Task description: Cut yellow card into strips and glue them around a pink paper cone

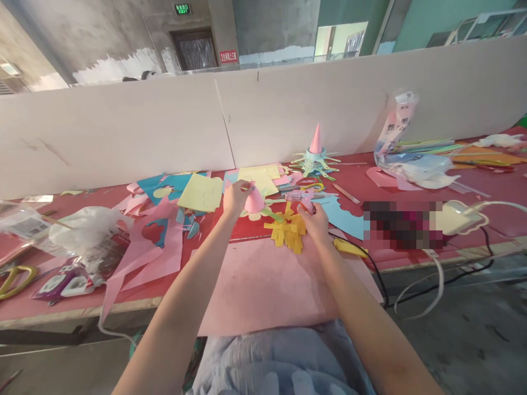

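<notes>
**Paper cone and fringe: parts made, not yet joined**

- Far left of frame: yellow-handled scissors (14, 277) lie at the table (411, 186) edge, with a crumpled plastic bag (86, 225) just beside them. Neither is in use.
- Left of centre: pink offcuts (152, 252) trail toward the near edge. A yellow sheet (201, 192) with a curved cut-out lies behind them. There is plenty of waste, so I judge the cutting to be largely done.
- Centre: the left hand (235, 198) is closed around a rolled pink cone (254, 202), held just above the table. The cone looks formed.
- Lower centre: a large pink sheet (267, 280) lies in front of the person, uncut.
- Right of centre: the right hand (315, 219) rests with fingers curled at the edge of a yellow fringed piece (288, 230), which lies flat on the table. The view is blurred here, so I cannot tell whether the fingers pinch the fringe or only press on it.
- Cone and fringe are near each other but apart, so joining them appears to be what remains.
- Upper centre, by the partition: a finished model (315, 151) stands upright, a pink cone on a fringed collar. It is probably the pattern.
- Right: blue paper (346, 216) with a scalloped edge, and a black cable (376, 269) running off the table.
</notes>
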Demonstrator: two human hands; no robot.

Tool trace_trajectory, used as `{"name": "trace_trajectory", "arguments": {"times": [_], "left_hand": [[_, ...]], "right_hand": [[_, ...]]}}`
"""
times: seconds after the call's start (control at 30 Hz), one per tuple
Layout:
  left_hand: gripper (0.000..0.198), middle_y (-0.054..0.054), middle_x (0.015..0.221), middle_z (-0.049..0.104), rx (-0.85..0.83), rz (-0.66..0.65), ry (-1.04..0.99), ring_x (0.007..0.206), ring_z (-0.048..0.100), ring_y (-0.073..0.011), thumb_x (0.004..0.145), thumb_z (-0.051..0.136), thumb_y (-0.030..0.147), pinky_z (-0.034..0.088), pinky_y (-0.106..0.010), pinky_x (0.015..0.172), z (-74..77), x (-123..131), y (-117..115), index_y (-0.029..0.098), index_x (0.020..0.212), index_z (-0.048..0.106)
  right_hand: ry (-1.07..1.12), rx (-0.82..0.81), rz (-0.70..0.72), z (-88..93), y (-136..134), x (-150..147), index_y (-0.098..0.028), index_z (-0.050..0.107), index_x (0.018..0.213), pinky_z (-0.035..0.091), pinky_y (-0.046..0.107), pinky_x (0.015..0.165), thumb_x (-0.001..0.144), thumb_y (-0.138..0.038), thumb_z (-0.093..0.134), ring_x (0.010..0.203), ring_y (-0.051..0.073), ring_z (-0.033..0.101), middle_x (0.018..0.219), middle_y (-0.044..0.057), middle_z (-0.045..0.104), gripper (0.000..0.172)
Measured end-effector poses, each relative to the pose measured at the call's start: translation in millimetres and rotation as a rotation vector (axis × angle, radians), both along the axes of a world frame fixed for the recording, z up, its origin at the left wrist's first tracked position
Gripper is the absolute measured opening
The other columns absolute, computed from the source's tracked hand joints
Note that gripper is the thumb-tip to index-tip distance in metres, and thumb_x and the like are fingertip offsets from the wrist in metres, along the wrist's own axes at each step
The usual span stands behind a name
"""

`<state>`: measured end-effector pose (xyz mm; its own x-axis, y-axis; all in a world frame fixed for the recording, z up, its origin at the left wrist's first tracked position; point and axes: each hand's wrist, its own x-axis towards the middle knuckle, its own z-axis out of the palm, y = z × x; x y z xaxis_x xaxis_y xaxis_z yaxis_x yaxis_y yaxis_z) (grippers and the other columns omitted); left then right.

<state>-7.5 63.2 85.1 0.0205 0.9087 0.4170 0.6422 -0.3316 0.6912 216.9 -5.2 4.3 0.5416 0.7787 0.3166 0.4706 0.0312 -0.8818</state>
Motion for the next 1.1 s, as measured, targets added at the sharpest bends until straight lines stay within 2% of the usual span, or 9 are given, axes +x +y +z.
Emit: {"name": "trace_trajectory", "arguments": {"times": [0.13, 0.2, 0.27, 0.33, 0.43, 0.53, 0.73, 0.9, 1.1], "left_hand": [[0.031, -0.005, 0.107, 0.061, 0.114, 0.109, -0.015, 0.088, 0.059, -0.0165, 0.076, 0.059, 0.033, 0.046, -0.027, 0.071, 1.7, 2, -18, 0.023, 0.105, 0.058], [0.025, -0.005, 0.102, 0.059, 0.172, 0.129, 0.032, 0.085, 0.058, -0.0156, 0.077, 0.058, 0.031, 0.045, -0.027, 0.072, -4.7, 2, -31, 0.022, 0.101, 0.059], [0.013, -0.003, 0.092, 0.060, 0.135, -0.001, 0.125, 0.077, 0.058, -0.0139, 0.079, 0.055, 0.029, 0.045, -0.026, 0.069, -17.7, 2, -42, 0.022, 0.087, 0.064], [0.012, -0.002, 0.085, 0.060, 0.078, -0.115, 0.187, 0.074, 0.057, -0.0135, 0.080, 0.055, 0.028, 0.044, -0.025, 0.066, -35.0, 2, -50, 0.023, 0.083, 0.065], [0.012, -0.003, 0.083, 0.060, 0.008, -0.174, 0.194, 0.076, 0.056, -0.0148, 0.079, 0.056, 0.029, 0.045, -0.025, 0.065, -58.5, 3, -56, 0.022, 0.081, 0.066], [0.014, -0.003, 0.088, 0.060, 0.010, -0.228, 0.210, 0.080, 0.057, -0.0156, 0.079, 0.057, 0.029, 0.047, -0.026, 0.072, -69.3, 3, -56, 0.022, 0.086, 0.067], [0.026, -0.005, 0.099, 0.060, 0.082, -0.329, 0.371, 0.094, 0.055, -0.0199, 0.079, 0.059, 0.034, 0.044, -0.033, 0.085, -70.6, 9, -58, 0.023, 0.101, 0.065], [0.028, -0.005, 0.101, 0.060, 0.187, -0.310, 0.443, 0.099, 0.054, -0.0208, 0.083, 0.053, 0.037, 0.040, -0.037, 0.090, -67.0, 19, -67, 0.023, 0.105, 0.063], [0.036, -0.007, 0.124, 0.055, 0.304, -0.581, 0.562, 0.115, 0.048, -0.0192, 0.090, 0.038, 0.035, 0.035, -0.037, 0.098, -67.0, 41, -81, 0.022, 0.121, 0.051]], "right_hand": [[0.013, 0.011, 0.004, 0.3, 0, -1, -0.020, 0.054, 0.081, 0.035, 0.026, 0.061, 0.066, -0.051, 0.058, 0.065, 0.015, 0.047, 0.072, 0.000, 0.055, 0.035], [0.006, 0.017, 0.003, 0.6, 0, -1, -0.020, 0.054, 0.080, 0.035, 0.026, 0.061, 0.066, -0.050, 0.058, 0.064, 0.015, 0.047, 0.071, 0.000, 0.055, 0.034], [-0.003, 0.017, 0.004, 1.1, -1, -1, -0.020, 0.054, 0.081, 0.035, 0.026, 0.061, 0.066, -0.050, 0.057, 0.065, 0.016, 0.048, 0.073, 0.000, 0.056, 0.034], [-0.004, 0.010, 0.005, 1.6, -1, -2, -0.020, 0.055, 0.083, 0.036, 0.026, 0.062, 0.066, -0.049, 0.057, 0.067, 0.016, 0.049, 0.076, 0.001, 0.057, 0.034], [-0.007, 0.005, 0.006, 1.9, -1, -2, -0.020, 0.055, 0.084, 0.036, 0.026, 0.063, 0.066, -0.049, 0.058, 0.069, 0.017, 0.051, 0.078, 0.002, 0.059, 0.034], [-0.013, 0.008, -0.005, 1.4, 0, -2, -0.020, 0.055, 0.083, 0.036, 0.027, 0.063, 0.066, -0.049, 0.058, 0.068, 0.017, 0.051, 0.076, 0.001, 0.059, 0.034], [0.009, 0.016, -0.007, -1.0, 2, -1, -0.019, 0.056, 0.086, 0.036, 0.028, 0.064, 0.065, -0.052, 0.057, 0.070, 0.018, 0.051, 0.080, 0.003, 0.060, 0.039], [0.021, 0.006, -0.008, 0.2, 1, -1, -0.019, 0.056, 0.086, 0.036, 0.028, 0.063, 0.065, -0.051, 0.058, 0.069, 0.017, 0.051, 0.079, 0.003, 0.060, 0.039], [0.006, 0.011, -0.028, 4.6, -1, -2, -0.019, 0.054, 0.079, 0.035, 0.027, 0.062, 0.065, -0.049, 0.059, 0.064, 0.015, 0.048, 0.073, 0.001, 0.058, 0.033]]}}
